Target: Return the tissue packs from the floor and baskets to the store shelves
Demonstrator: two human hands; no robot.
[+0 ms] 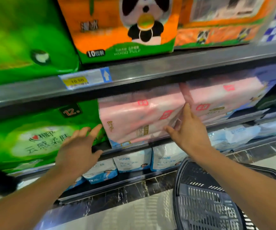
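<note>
A pink tissue pack is seen standing on the middle shelf, its broad printed face turned outward toward the aisle and its long axis laid roughly along the shelf edge, with the right end tilted slightly upward. The front lower corner of the pack overhangs the shelf lip a little. Just right of the pack, touching it, a second pink pack is set deeper on the same shelf, its long axis running the same way. The right hand is laid against the right end of the pink tissue pack, fingers straight and spread, the index finger reaching up into the seam between the two pink packs; nothing is clasped by it. The left hand is held just left of the pack's lower corner, fingers extended and loose, with the fingertips near the pack; whether contact is made cannot be told. Left of the pack, large green packs fill the shelf. Above it, past a price tag on the rail, an orange panda-printed pack is placed. Below the pack, white and blue packs are lined up, and lower right of it a dark plastic basket is seen on the floor.
</note>
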